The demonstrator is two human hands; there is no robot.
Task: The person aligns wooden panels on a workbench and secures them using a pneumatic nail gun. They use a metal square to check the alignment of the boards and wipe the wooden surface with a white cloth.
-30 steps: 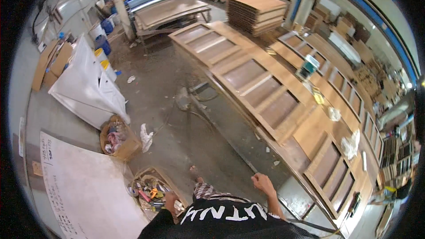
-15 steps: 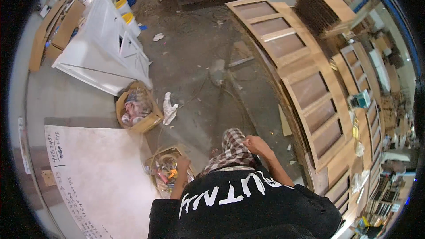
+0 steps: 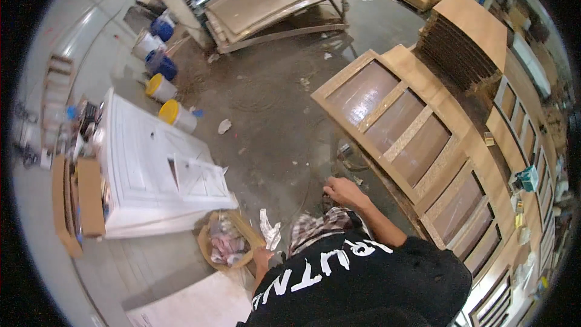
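Note:
My right hand point(image 3: 346, 192) hangs in front of my body over the grey floor, its fingers curled in with nothing showing in them. Lower left, my left hand point(image 3: 262, 258) overlaps the right rim of a cardboard box point(image 3: 245, 230); I cannot tell whether it touches. Its fingers are partly hidden and too unclear to read. Inside the box lies a crumpled pinkish and clear plastic heap point(image 3: 226, 248). Beside it on the floor is a crumpled white sheet point(image 3: 270, 230). My checked brown and white garment point(image 3: 321, 227) shows below my black shirt point(image 3: 357, 278).
On the right, brown panelled door frames point(image 3: 417, 127) lie stacked, with a teal box point(image 3: 525, 178) on top. A white cabinet point(image 3: 157, 169) stands left, near yellow-lidded buckets point(image 3: 177, 115). Ahead is a bench with large boards point(image 3: 272, 0). A white board point(image 3: 187, 303) lies lower left.
My view has moved forward and swung. The cabinet, box and white board sit lower in view, and the far bench shows more fully. The tool-filled box near my left hand has left view.

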